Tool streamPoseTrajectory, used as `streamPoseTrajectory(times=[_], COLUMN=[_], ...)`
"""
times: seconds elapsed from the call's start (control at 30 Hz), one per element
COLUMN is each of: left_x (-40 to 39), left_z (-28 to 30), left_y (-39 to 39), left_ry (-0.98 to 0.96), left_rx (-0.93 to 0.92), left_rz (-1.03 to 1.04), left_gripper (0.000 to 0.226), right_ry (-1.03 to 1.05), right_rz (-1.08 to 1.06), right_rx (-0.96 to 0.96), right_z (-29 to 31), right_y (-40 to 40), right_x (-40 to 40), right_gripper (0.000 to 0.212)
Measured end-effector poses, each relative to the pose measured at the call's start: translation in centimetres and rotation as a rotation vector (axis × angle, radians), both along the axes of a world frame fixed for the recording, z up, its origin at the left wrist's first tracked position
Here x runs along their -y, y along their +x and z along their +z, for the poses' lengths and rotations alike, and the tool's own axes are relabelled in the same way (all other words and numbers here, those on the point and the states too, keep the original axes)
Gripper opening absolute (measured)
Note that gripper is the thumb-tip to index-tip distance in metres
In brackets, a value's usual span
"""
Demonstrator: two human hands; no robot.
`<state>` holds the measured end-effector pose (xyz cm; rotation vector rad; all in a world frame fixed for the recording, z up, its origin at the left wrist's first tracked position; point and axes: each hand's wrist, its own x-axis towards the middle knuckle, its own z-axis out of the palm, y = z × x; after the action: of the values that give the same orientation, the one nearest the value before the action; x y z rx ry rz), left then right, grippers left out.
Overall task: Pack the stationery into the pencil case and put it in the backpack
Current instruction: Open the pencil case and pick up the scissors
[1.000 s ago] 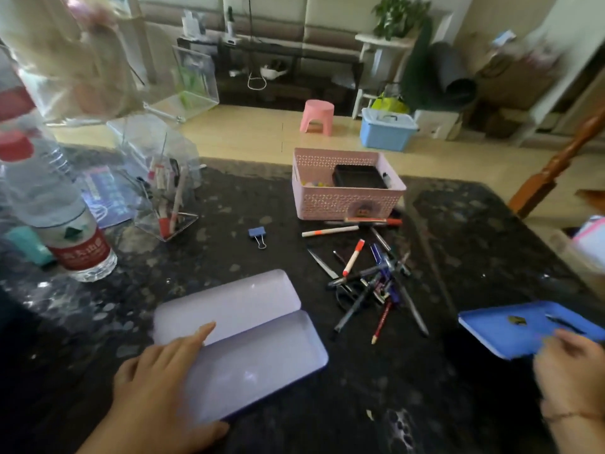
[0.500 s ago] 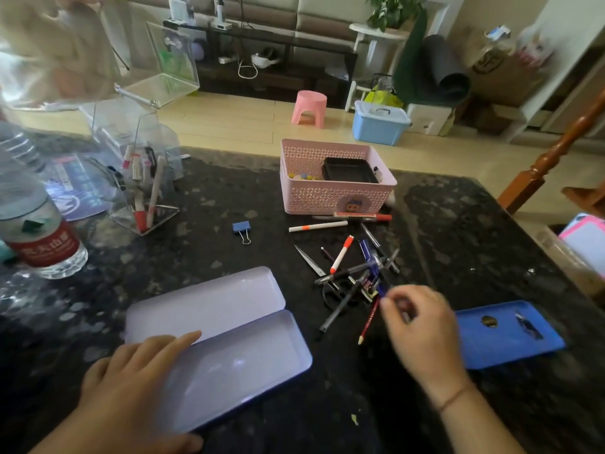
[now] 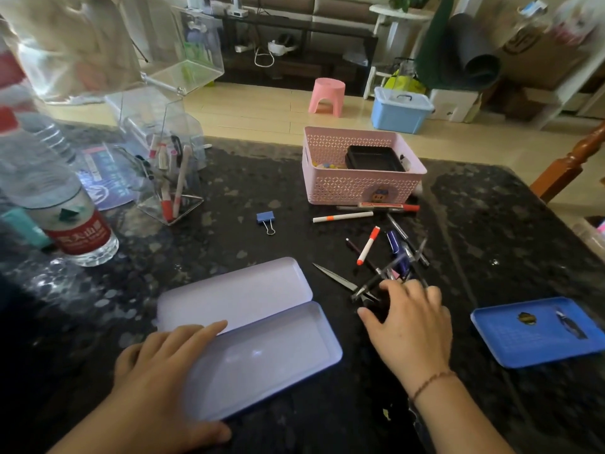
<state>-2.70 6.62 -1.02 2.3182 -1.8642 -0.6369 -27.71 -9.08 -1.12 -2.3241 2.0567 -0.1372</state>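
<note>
At the far left of the frame a water bottle stands on the dark stone table, with a clear plastic pen holder just right of it. Low and left of centre, my left hand lies flat and slack on the near left corner of the open pencil case, gripping nothing. The case is empty, its lid folded back behind it. A blue binder clip sits alone above it. At centre right, my right hand curls over the near end of the pen pile; I cannot tell whether my fingers have closed on one. A pink basket stands behind the pile, and a blue tray lies at the lower right.
</note>
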Motion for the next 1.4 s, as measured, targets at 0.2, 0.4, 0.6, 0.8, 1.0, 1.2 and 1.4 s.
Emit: streamPoseTrajectory(times=[0.2, 0.4, 0.6, 0.8, 1.0, 1.2, 1.4], left_x=[-0.1, -0.7, -0.4, 0.4, 1.5, 2.1, 1.5], left_z=[0.5, 0.7, 0.8, 1.4, 2.9, 2.9, 3.3], left_y=[0.4, 0.7, 0.3, -1.0, -4.7, -6.3, -3.9], left_ry=[0.086, 0.015, -0.141, -0.288, -0.298, -0.336, -0.285], left_rx=[-0.049, -0.102, -0.172, -0.297, -0.747, -1.186, -1.272], left_rz=[-0.006, -0.015, 0.021, 0.067, 0.066, 0.21, 0.292], left_gripper=[0.105, 0.097, 0.08, 0.065, 0.05, 0.043, 0.016], right_ry=[0.012, 0.11, 0.147, 0.601, 0.904, 0.827, 0.827], right_rz=[-0.04, -0.039, -0.103, -0.189, 0.056, -0.058, -0.028], right_rx=[-0.121, 0.019, 0.309, 1.008, 1.485, 1.693, 1.802], right_z=[0.3, 1.7, 4.3, 5.7, 5.0, 4.3, 3.7], right_y=[0.5, 1.1, 0.8, -0.9, 3.6, 7.5, 7.4], right_x=[-0.2, -1.2, -1.9, -1.5, -4.9, -8.1, -7.1], right_gripper=[0.054, 0.045, 0.043, 0.038, 0.049, 0.017, 0.029])
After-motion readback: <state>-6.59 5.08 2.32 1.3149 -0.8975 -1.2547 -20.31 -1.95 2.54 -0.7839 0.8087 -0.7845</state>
